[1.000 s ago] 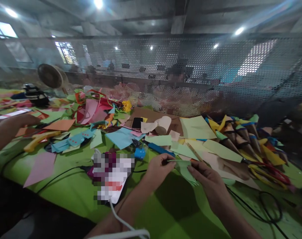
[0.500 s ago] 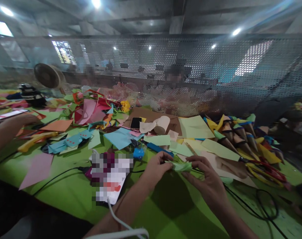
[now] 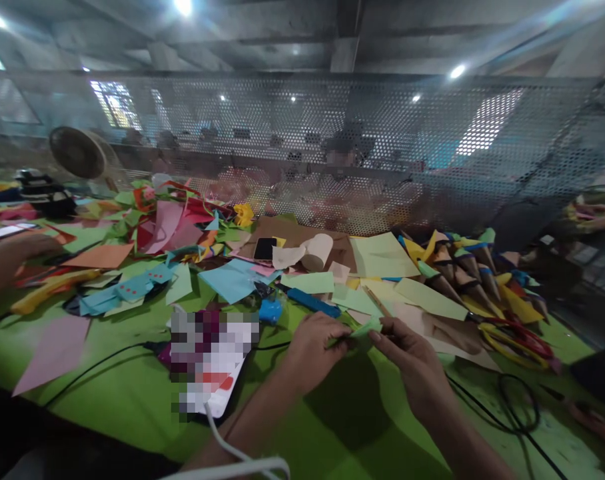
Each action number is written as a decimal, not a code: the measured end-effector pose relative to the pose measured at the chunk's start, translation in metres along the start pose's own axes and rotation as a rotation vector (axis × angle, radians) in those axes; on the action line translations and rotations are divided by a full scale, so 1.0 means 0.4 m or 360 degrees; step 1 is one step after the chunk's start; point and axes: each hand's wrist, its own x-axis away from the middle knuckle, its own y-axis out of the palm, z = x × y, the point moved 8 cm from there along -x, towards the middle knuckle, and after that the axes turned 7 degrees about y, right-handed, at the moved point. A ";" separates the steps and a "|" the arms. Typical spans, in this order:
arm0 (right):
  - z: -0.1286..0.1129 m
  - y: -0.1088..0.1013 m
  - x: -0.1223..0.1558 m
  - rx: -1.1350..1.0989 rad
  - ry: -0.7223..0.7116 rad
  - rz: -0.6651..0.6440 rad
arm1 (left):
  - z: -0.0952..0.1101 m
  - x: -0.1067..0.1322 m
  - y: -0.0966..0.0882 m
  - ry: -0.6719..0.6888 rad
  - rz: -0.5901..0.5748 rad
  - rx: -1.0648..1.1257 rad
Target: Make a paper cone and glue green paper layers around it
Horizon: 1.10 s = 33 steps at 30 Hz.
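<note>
A small piece of light green paper (image 3: 366,329) is stretched between my two hands, above the green tabletop (image 3: 362,413). My left hand (image 3: 318,350) pinches its left end, with the fingers curled in. The thumb and fingertips of my right hand (image 3: 407,350) grip the opposite end. Just behind the hands lie a blue-handled tool (image 3: 312,300) and a slim tan stick (image 3: 376,300), among pale green paper sheets (image 3: 355,299). Left of my forearm, a phone (image 3: 227,373) with a white cable rests on the table, its screen partly blurred out.
Coloured paper scraps (image 3: 167,223) are heaped at the back left. Brown paper cones (image 3: 475,267) and yellow-handled scissors (image 3: 512,347) lie right, near a black cable (image 3: 517,413). A paper roll (image 3: 316,251) sits behind. Another person's arm (image 3: 12,263) reaches in by a yellow glue gun (image 3: 52,288).
My left hand has turned so its back faces up more, and the green paper is now tilted upward toward the right. The view has shifted slightly to the right.
</note>
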 end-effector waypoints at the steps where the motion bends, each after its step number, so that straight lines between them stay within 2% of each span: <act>1: 0.005 -0.005 0.000 -0.0017 0.0030 0.0030 | 0.002 0.000 0.001 0.0004 -0.0007 -0.0036; 4: 0.016 -0.012 -0.003 -0.0069 0.0085 0.0057 | 0.007 0.002 0.005 0.0027 -0.0036 -0.0111; 10: 0.006 0.004 -0.002 -0.0117 0.0083 -0.0033 | 0.004 0.002 0.007 0.0033 -0.0039 -0.0138; 20: 0.011 -0.002 -0.001 -0.0115 0.0136 0.0033 | -0.002 0.008 0.018 0.0058 -0.0080 -0.0224; 33: 0.008 0.013 0.004 -0.0111 0.0137 -0.0065 | 0.000 0.005 0.014 0.0078 -0.0009 -0.0230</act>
